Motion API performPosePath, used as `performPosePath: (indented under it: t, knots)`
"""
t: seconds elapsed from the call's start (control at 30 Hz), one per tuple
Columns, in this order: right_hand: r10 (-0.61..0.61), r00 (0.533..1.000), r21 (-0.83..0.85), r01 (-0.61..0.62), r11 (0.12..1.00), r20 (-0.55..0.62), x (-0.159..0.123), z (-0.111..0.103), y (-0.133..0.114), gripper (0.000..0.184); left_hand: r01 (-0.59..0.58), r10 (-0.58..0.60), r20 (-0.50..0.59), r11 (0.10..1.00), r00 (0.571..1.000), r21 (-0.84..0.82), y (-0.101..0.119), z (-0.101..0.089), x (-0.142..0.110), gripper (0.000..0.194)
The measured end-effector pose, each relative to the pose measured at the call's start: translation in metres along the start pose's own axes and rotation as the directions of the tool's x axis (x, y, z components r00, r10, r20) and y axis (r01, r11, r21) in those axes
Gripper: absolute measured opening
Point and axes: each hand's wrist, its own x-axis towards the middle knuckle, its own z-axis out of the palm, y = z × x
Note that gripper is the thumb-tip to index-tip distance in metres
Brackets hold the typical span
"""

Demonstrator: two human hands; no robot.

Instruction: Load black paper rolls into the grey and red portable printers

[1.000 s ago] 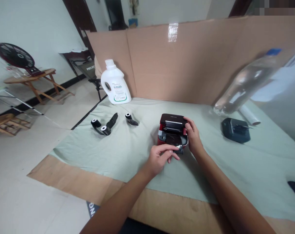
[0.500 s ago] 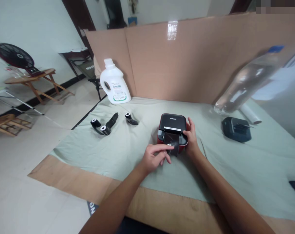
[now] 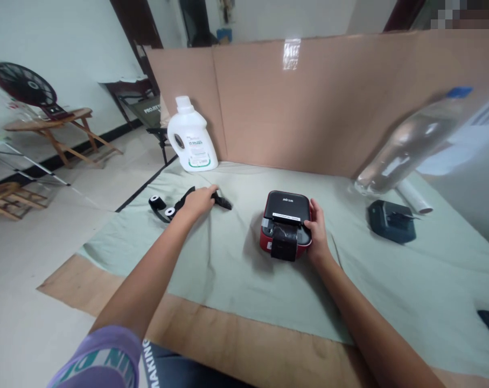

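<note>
Left fingers (image 3: 213,189): curled down over a black strip (image 3: 223,202) on the pale green cloth (image 3: 236,253); the back of the left hand (image 3: 199,203) hid most of them from me, so I could not tell whether they had closed on anything.
Right fingers (image 3: 314,207): lay along the right side of the printer (image 3: 288,206), a little apart from the thumb (image 3: 308,224), which rested at its front corner; how firmly the right hand (image 3: 318,237) pressed I could not tell.
Printer: sat between the two hands, red below and black above, lid down, a black tongue (image 3: 285,247) hanging over its front.
Black rolls (image 3: 158,202): two, with white ends, lay just left of the left hand.
Sleeve (image 3: 111,355): purple, on the left arm.
Right side: a dark box (image 3: 391,221) lay well apart from the right hand, near a white tube (image 3: 414,197).
Cardboard (image 3: 309,108): stood behind everything, with a white jug (image 3: 194,143) before its left part and a clear, blue-capped bottle (image 3: 414,143) at the right.
</note>
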Motion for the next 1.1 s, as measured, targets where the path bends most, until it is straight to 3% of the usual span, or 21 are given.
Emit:
performPosePath:
  t: [0.13,0.37,0.43,0.53,0.63,0.67,0.7,0.73,0.8,0.87,0.97,1.1]
  knots:
    - [-0.013,1.0,0.036,0.013,0.999,0.002,0.002,-0.001,0.002,0.068,0.056,-0.056,-0.025,0.998,0.998,-0.01,-0.006,-0.007,-0.022,0.04]
    - [0.01,1.0,0.001,-0.01,1.0,-0.018,0.002,-0.001,-0.002,0.068,0.241,-0.239,-0.025,0.969,0.971,0.058,-0.023,-0.001,-0.086,0.038]
    - [0.013,1.0,0.01,-0.012,1.0,-0.022,0.002,-0.001,-0.001,0.068,0.224,-0.22,-0.067,0.972,0.973,0.067,-0.025,0.005,-0.098,0.039]
    - [0.016,0.999,0.013,-0.016,1.0,-0.027,0.003,0.0,-0.001,0.069,0.153,-0.141,-0.254,0.988,0.957,0.031,-0.017,0.009,-0.107,0.048]
    - [0.049,0.998,0.019,-0.048,0.999,-0.041,0.002,0.001,-0.003,0.069,-0.021,-0.076,-0.37,0.968,0.926,-0.251,0.013,0.007,-0.102,0.051]
    - [0.062,0.997,0.025,-0.061,0.998,-0.04,0.001,0.001,-0.004,0.068,-0.112,-0.044,-0.347,0.902,0.937,-0.418,0.028,0.007,-0.097,0.05]
    - [0.072,0.997,0.031,-0.071,0.997,-0.041,0.0,0.002,-0.006,0.067,-0.179,-0.002,-0.286,0.774,0.958,-0.608,0.045,0.008,-0.091,0.05]
    - [0.079,0.996,0.035,-0.077,0.996,-0.042,-0.001,0.003,-0.008,0.065,-0.175,0.031,-0.195,0.598,0.98,-0.783,0.063,0.01,-0.084,0.053]
    - [0.079,0.996,0.03,-0.078,0.996,-0.047,-0.003,0.003,-0.011,0.063,-0.057,0.155,-0.017,0.26,0.988,-0.964,0.098,0.018,-0.068,0.058]
    - [0.071,0.996,0.015,-0.07,0.997,-0.059,-0.004,0.003,-0.013,0.062,0.012,0.251,0.02,0.031,0.968,-0.999,0.128,0.03,-0.055,0.062]
    - [0.04,0.997,-0.02,-0.042,0.999,-0.069,-0.006,0.003,-0.012,0.061,0.013,0.254,-0.031,-0.171,0.967,-0.985,0.154,0.049,-0.044,0.071]
    - [0.015,0.999,-0.018,-0.016,1.0,-0.051,-0.013,0.006,-0.01,0.063,0.007,0.223,-0.055,-0.266,0.973,-0.964,0.161,0.061,-0.045,0.071]
